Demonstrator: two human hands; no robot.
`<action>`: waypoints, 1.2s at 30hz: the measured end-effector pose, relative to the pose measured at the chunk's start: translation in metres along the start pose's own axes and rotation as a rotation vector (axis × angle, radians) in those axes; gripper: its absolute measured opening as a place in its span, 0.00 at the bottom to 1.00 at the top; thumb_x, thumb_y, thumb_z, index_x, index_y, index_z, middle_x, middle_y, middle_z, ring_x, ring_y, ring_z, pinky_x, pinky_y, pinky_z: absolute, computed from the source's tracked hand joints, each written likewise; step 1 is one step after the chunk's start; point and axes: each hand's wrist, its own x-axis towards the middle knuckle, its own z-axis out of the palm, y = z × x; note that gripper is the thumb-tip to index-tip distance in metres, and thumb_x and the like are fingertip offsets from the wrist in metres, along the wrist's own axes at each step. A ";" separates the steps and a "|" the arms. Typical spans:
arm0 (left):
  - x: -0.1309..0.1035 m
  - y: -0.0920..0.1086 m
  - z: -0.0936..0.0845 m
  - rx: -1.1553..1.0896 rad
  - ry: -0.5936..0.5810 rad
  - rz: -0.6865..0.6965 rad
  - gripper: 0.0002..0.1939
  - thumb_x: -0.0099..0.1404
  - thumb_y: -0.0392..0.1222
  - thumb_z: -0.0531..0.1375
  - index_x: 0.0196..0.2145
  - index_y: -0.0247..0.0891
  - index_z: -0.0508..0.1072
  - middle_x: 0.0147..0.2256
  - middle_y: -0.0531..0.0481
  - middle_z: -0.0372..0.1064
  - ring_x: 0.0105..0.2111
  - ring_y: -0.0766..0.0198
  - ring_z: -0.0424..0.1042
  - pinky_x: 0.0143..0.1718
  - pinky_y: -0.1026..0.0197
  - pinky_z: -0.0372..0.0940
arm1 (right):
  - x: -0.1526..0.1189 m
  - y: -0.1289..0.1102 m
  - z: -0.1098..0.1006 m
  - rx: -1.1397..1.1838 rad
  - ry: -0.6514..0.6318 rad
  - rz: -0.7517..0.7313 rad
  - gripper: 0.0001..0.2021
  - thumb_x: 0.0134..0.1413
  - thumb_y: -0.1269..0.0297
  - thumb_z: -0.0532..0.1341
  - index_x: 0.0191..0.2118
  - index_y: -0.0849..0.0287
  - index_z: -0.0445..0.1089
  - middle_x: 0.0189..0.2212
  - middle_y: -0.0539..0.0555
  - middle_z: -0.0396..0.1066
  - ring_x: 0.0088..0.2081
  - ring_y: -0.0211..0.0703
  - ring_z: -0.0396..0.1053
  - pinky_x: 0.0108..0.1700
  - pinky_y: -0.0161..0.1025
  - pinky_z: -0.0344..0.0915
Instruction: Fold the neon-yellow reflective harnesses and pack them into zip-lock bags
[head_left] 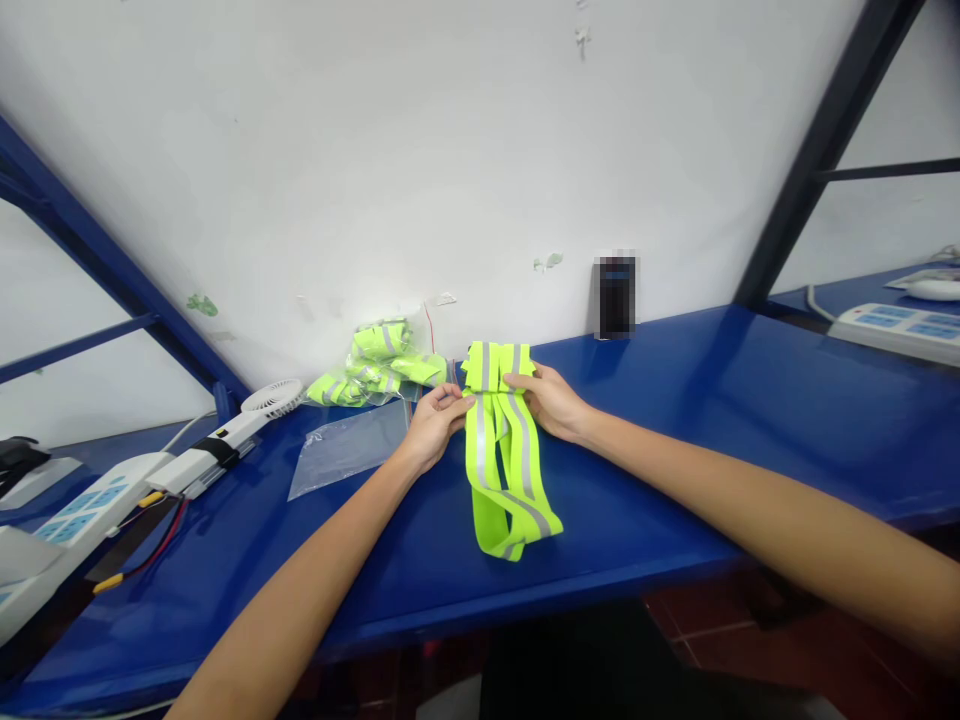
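A neon-yellow reflective strap vest [504, 470] with grey stripes lies folded on the blue table [712, 420], its loops trailing toward the near edge. My left hand [435, 425] pinches its left side near the folded top. My right hand [551, 400] grips the top fold from the right. Both hands meet at the far end of the vest.
An empty clear plastic bag [349, 445] lies left of my hands. Behind it sits a pile of bagged yellow vests [379, 365] against the white wall. A small white fan [259, 405], power strips [896, 325] and wires occupy the table's ends. A dark blurred object [615, 295] leans on the wall.
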 end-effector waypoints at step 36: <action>-0.005 0.003 0.001 0.038 -0.164 -0.065 0.28 0.56 0.59 0.66 0.47 0.39 0.71 0.42 0.46 0.73 0.36 0.60 0.74 0.38 0.58 0.69 | 0.003 0.007 -0.004 -0.189 -0.099 -0.081 0.22 0.32 0.79 0.62 0.39 0.55 0.72 0.33 0.47 0.71 0.34 0.40 0.69 0.35 0.37 0.66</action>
